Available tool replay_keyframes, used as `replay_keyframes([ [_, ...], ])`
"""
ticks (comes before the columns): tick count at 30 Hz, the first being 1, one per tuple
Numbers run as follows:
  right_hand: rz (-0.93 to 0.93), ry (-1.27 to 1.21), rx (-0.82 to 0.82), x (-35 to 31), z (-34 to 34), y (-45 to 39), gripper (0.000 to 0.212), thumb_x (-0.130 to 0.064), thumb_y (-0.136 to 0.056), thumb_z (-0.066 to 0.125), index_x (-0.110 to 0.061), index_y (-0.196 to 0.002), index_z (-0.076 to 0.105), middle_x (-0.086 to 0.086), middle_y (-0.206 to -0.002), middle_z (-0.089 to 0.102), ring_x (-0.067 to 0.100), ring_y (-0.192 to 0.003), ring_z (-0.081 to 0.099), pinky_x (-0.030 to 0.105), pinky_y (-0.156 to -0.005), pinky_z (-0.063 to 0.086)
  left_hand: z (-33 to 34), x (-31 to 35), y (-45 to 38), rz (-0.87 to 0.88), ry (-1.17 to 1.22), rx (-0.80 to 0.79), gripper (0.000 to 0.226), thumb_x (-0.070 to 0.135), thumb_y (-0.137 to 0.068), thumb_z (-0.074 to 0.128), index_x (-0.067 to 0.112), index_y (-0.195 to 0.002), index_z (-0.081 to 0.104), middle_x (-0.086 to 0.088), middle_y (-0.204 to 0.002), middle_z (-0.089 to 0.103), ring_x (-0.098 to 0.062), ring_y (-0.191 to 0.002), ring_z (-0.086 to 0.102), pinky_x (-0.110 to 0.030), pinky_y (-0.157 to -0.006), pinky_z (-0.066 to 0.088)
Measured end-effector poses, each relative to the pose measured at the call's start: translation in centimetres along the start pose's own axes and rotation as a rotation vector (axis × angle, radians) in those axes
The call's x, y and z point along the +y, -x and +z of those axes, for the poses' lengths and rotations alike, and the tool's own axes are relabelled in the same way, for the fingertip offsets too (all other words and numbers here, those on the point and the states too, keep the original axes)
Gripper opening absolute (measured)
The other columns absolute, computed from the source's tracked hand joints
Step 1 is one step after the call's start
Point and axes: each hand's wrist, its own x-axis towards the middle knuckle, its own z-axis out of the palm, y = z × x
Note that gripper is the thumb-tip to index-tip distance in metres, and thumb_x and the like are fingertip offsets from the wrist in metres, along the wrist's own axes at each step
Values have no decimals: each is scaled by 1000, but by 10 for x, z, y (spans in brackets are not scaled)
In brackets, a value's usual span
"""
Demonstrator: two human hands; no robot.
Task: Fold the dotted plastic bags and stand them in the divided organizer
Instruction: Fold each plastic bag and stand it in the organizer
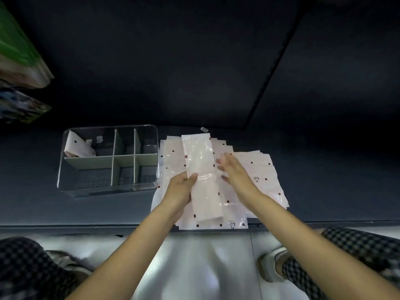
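- The step in hand appeared to be a lengthwise fold: one bag (pixel 202 169) had been narrowed into a long strip and was held above the pile of bags (pixel 249 169).
- The left hand (pixel 180 190) gripped the strip at its left edge, about halfway along, thumb on top and fingers curled underneath.
- The right hand (pixel 234 172) was at the strip's right edge with fingers spread and mostly straight; motion blur prevented a verdict on whether it touched the strip or merely hovered beside it.
- To do the fold well, the right palm should probably press along the crease from the near end to the far end while the left hand keeps the edges aligned; slick film is likely to spring open if released early.
- A further fold across the length would likely be needed, since the strip looked longer than any compartment is deep.
- The organizer (pixel 108 187) stood just to the left of the pile, close to it, on the same dark table (pixel 32 202).
- One folded bag (pixel 79 146) leaned tilted in the organizer's far-left compartment; the other compartments looked unfilled.
- Relative to the organizer, the held strip lay to the right, well within the left hand's reach of the nearest compartments.
- The pile lay fanned out, its near edge at the table's front edge.
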Motion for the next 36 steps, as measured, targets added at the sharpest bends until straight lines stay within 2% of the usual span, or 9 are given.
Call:
replay_keyframes([
  [2, 53, 39, -113, 6, 13, 13, 56, -53, -96, 35, -25, -143, 30, -12, -145, 39, 9, -131, 41, 37, -110, 34, 3, 4, 8, -39, 116, -42, 19, 18, -98, 48, 9, -100, 66, -5, -90, 74, -18, -82, 69, -34, -76, 55],
  [5, 40, -4, -167, 6, 21, 26, 27, -44, -99, 38, -29, -119, 49, -27, -107, 60, -9, -96, 57, 14, -79, 45, 4, 10, 19, -65, 239, -69, 18, 18, -97, 52, 9, -102, 66, -9, -94, 74, -23, -86, 71, -33, -72, 56],
  [7, 6, -23, -127, 0, 18, 28, 16, -30, -99, 45, -22, -101, 59, -21, -80, 67, -5, -72, 62, 10, -63, 46, 2, 14, 25, -68, 276, -86, 18, 17, -97, 50, 7, -100, 65, -9, -90, 74, -20, -80, 72, -28, -62, 56],
  [8, 1, -46, -104, -2, 15, 28, 13, -25, -97, 51, -18, -96, 61, -15, -77, 68, 0, -70, 64, 12, -62, 48, 0, 15, 27, -68, 271, -87, 18, 16, -97, 50, 7, -99, 65, -8, -87, 74, -19, -77, 72, -26, -59, 56],
  [11, 50, -98, -62, -6, 8, 29, 16, -18, -87, 65, -7, -98, 63, 1, -84, 68, 12, -75, 65, 22, -68, 54, -3, 18, 34, -65, 228, -83, 16, 16, -96, 51, 6, -99, 65, -6, -84, 74, -17, -73, 71, -26, -60, 55],
  [16, 49, -117, -47, -9, 1, 31, 10, -10, -83, 70, -12, -78, 61, -7, -62, 66, 5, -55, 60, 17, -53, 49, -14, 23, 35, -25, 64, -36, 12, 17, -92, 59, 9, -96, 68, -3, -88, 69, -15, -75, 62, -30, -77, 54],
  [21, 42, -132, -60, -12, -5, 32, 14, -9, -82, 71, -14, -74, 60, -8, -56, 62, 7, -54, 58, 19, -57, 50, -23, 33, 35, -17, -18, 2, 10, 11, -86, 66, 8, -95, 68, -6, -82, 67, -12, -63, 61, -19, -60, 55],
  [26, 33, -193, -68, -14, -10, 31, 7, -7, -82, 70, -11, -80, 64, 3, -69, 70, 12, -60, 65, 19, -56, 51, -28, 40, 36, 35, -156, -26, 9, 12, -84, 69, 15, -91, 65, -5, -67, 70, -10, -54, 65, -18, -55, 54],
  [36, -40, -315, -164, -18, -17, 28, 16, -1, -85, 63, -13, -84, 73, 5, -73, 62, 11, -68, 64, 20, -63, 53, -29, 42, 31, 16, 76, -16, 14, 4, -82, 69, 15, -75, 73, -3, -65, 67, -7, -55, 62, -17, -55, 52],
])
